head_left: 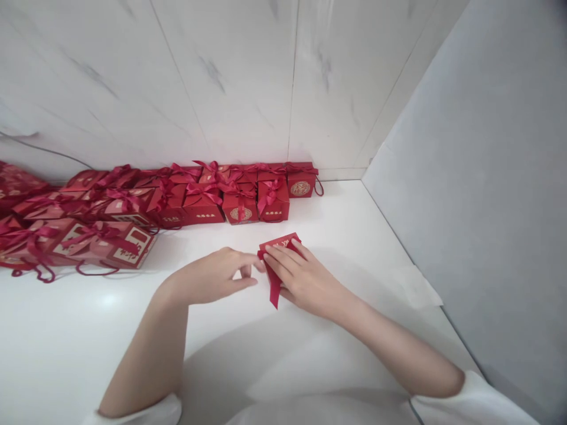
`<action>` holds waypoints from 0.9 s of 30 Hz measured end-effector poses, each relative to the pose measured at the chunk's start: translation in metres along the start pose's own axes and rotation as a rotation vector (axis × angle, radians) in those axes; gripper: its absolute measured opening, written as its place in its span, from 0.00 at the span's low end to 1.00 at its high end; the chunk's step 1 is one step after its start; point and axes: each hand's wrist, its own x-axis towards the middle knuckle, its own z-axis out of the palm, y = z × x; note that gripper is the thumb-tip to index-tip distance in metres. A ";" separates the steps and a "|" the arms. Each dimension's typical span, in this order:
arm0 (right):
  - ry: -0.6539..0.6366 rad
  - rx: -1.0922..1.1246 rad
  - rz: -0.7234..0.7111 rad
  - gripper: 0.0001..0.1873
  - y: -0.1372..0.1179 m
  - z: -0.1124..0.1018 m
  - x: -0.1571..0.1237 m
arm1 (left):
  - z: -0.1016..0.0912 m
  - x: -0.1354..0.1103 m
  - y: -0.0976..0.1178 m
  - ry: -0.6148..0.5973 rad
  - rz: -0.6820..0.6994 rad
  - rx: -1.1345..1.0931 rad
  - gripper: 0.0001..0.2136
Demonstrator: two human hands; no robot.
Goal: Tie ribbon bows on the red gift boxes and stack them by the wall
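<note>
A small red gift box [269, 243] with pale lettering rests on the white table in front of me. My right hand [301, 277] lies over it, fingers across the top and thumb at the near side, holding it and covering most of it. A red ribbon [274, 295] runs over the box, and one tail hangs toward me below the fingers. On the left side of the box is my left hand [221, 274], its bent fingers touching the ribbon's edge. Its thumb stands apart from the fingers, with nothing visible between them.
Several finished-looking red gift boxes [204, 206] with ribbon bows line the wall at the back and left. A grey panel [482, 177] bounds the table on the right. Clear tape or film [414, 286] lies by that panel. A thin cable [48, 150] runs along the wall.
</note>
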 end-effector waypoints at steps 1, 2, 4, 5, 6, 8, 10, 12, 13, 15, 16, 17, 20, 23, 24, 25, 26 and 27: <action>0.033 -0.050 -0.013 0.26 -0.003 0.004 0.001 | -0.002 0.002 -0.006 0.068 -0.013 0.014 0.11; 0.069 -0.089 -0.033 0.23 -0.005 0.006 0.002 | -0.002 0.005 -0.011 0.147 -0.016 0.032 0.11; 0.140 -0.124 -0.071 0.18 -0.008 0.004 0.003 | -0.002 0.012 -0.019 0.279 0.009 0.056 0.10; 0.166 -0.121 -0.084 0.16 -0.008 0.001 0.003 | -0.002 0.016 -0.021 0.313 0.030 0.052 0.10; 0.181 -0.109 -0.090 0.15 -0.008 -0.004 0.002 | -0.001 0.020 -0.023 0.323 0.054 0.037 0.10; 0.176 -0.070 -0.102 0.13 -0.007 -0.014 -0.001 | 0.001 0.025 -0.023 0.295 0.111 -0.002 0.10; 0.133 -0.032 -0.122 0.12 -0.005 -0.023 -0.004 | 0.003 0.028 -0.023 0.257 0.144 -0.025 0.10; 0.073 0.009 -0.126 0.11 -0.002 -0.031 -0.007 | 0.003 0.030 -0.024 0.239 0.146 -0.028 0.09; 0.038 0.032 -0.116 0.11 -0.002 -0.034 -0.009 | 0.003 0.030 -0.025 0.236 0.143 -0.028 0.09; -0.039 0.082 -0.084 0.11 0.000 -0.039 -0.011 | 0.003 0.031 -0.027 0.233 0.142 -0.032 0.08; -0.072 0.109 -0.066 0.12 0.000 -0.041 -0.012 | 0.003 0.032 -0.027 0.235 0.145 -0.037 0.08; -0.099 0.135 -0.052 0.12 0.001 -0.042 -0.013 | 0.003 0.032 -0.028 0.237 0.150 -0.044 0.07; -0.143 0.199 -0.023 0.13 0.001 -0.044 -0.014 | 0.003 0.033 -0.028 0.225 0.157 -0.061 0.06; -0.162 0.237 0.009 0.13 0.001 -0.046 -0.015 | 0.003 0.032 -0.026 0.211 0.145 -0.063 0.05; -0.170 0.242 0.019 0.13 0.001 -0.046 -0.016 | 0.002 0.032 -0.025 0.207 0.138 -0.071 0.06; -0.178 0.245 0.025 0.13 0.001 -0.047 -0.016 | 0.002 0.032 -0.024 0.200 0.131 -0.083 0.07; -0.187 0.246 0.027 0.14 0.000 -0.047 -0.017 | 0.001 0.032 -0.023 0.189 0.122 -0.095 0.09; -0.194 0.246 0.026 0.14 0.000 -0.048 -0.018 | 0.001 0.031 -0.023 0.169 0.113 -0.107 0.11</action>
